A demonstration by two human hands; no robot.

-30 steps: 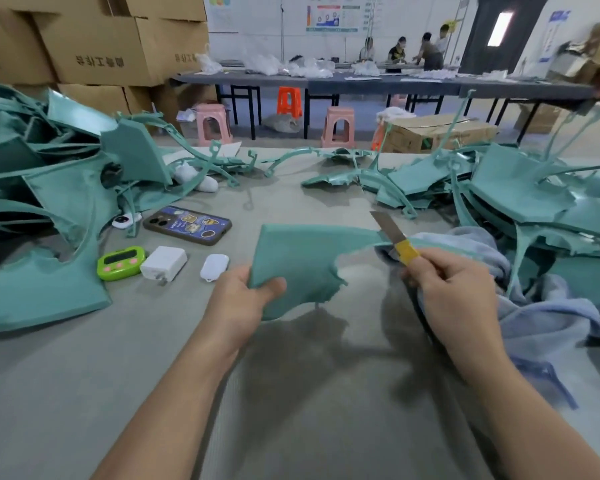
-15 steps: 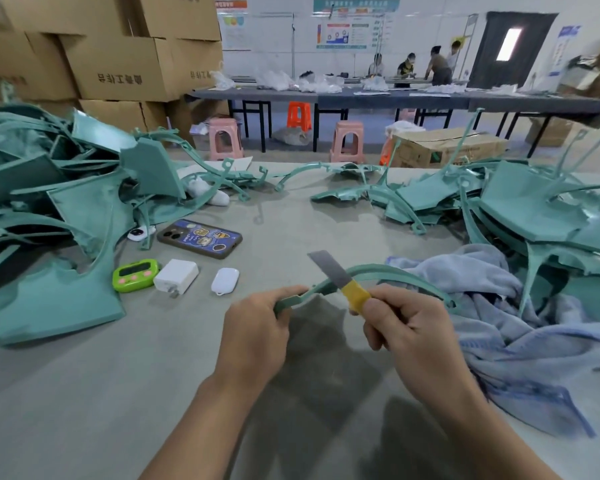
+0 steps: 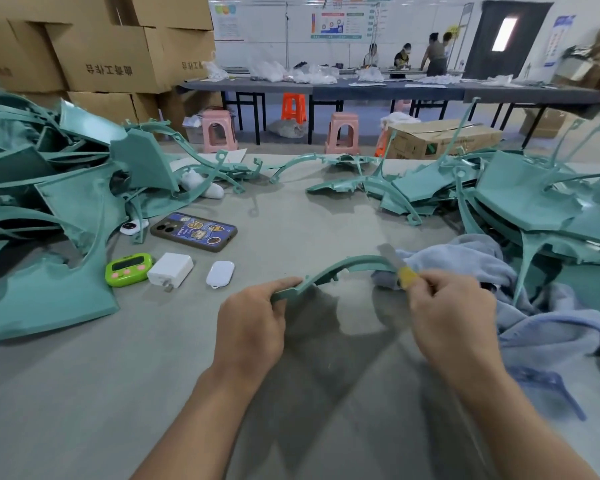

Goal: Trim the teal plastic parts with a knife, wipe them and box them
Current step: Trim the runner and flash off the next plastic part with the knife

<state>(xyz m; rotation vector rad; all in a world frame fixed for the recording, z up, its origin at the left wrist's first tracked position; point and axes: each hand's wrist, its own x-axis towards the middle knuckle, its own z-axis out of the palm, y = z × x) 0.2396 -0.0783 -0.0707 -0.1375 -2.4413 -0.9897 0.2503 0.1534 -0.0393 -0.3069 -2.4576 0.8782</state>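
My left hand grips the near end of a curved teal plastic part, held edge-on just above the table. My right hand pinches a small knife with a yellow-wrapped handle; its grey blade lies against the far end of the part. A blue-grey cloth is bunched on the table under and to the right of my right hand. Heaps of teal parts lie on the left and on the right.
On the grey table lie a phone, a green timer, a white charger and a small white tag. Cardboard boxes are stacked at the back left. A carton, stools and people at a long table are behind.
The teal part has turned from flat-on to edge-on. My right hand with the knife has moved right along the part to its far end.
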